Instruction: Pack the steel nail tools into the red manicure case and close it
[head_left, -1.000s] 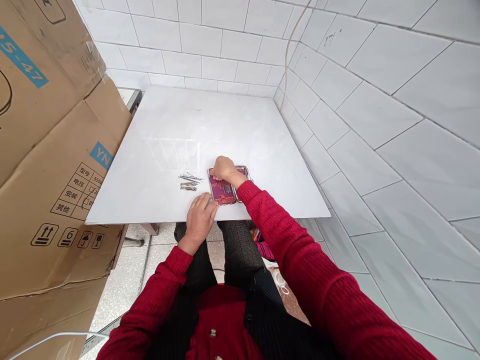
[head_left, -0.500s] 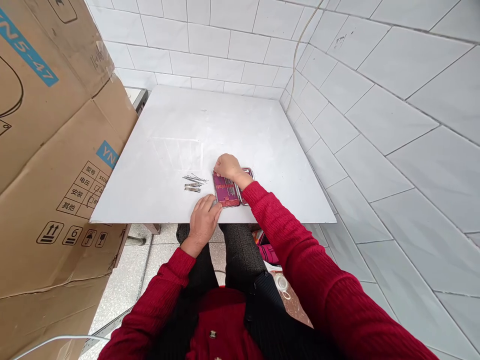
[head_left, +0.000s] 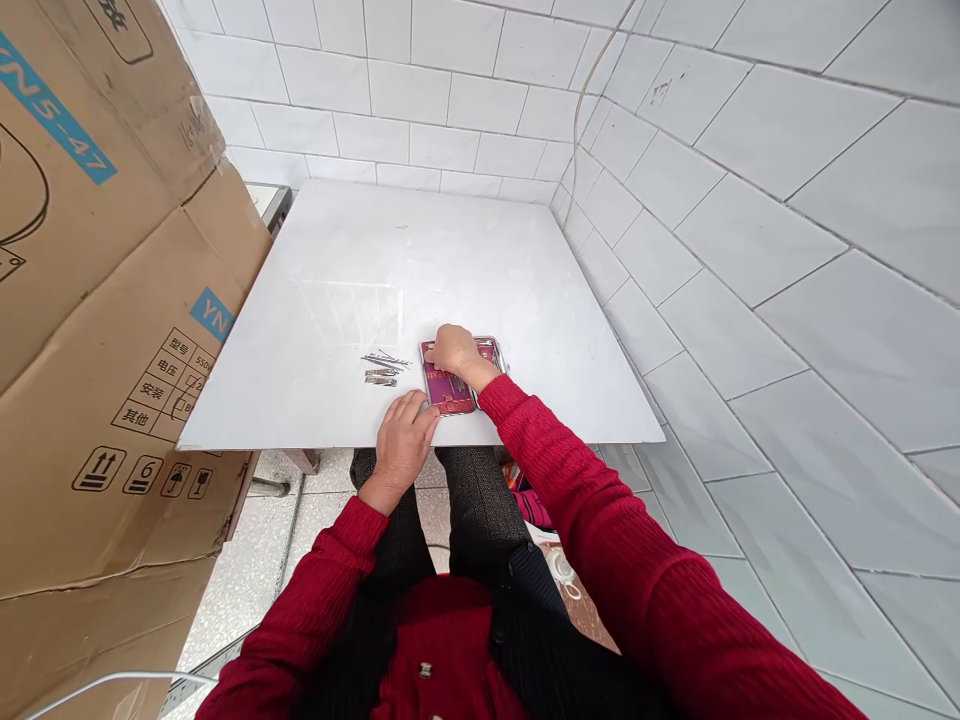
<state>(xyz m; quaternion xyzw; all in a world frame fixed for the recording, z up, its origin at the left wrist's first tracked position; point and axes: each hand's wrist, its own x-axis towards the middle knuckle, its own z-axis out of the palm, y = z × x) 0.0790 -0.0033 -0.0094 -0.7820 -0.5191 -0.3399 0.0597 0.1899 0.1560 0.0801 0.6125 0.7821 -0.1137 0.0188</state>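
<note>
Lower over the open case (head_left: 454,404) than moments ago, a curled right hand (head_left: 452,348), its grip hidden, seemingly works inside it at five o'clock on the table (head_left: 330,230), next needing a precise touch, while an open left hand (head_left: 403,430) steadies its seven-o'clock corner.

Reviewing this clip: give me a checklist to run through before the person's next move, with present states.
1. Rectangular red-and-purple case open on the white tabletop: ok.
2. Left hand at the case's near left corner: ok.
3. Right hand over the case's left half: ok.
4. Something held in the right hand's fingers: cannot tell, they are hidden.
5. Two silver metal nail clippers apart from the case: ok, left of it.
6. Thin metal tools lined up parallel: not ok, they lie at differing angles.
</note>
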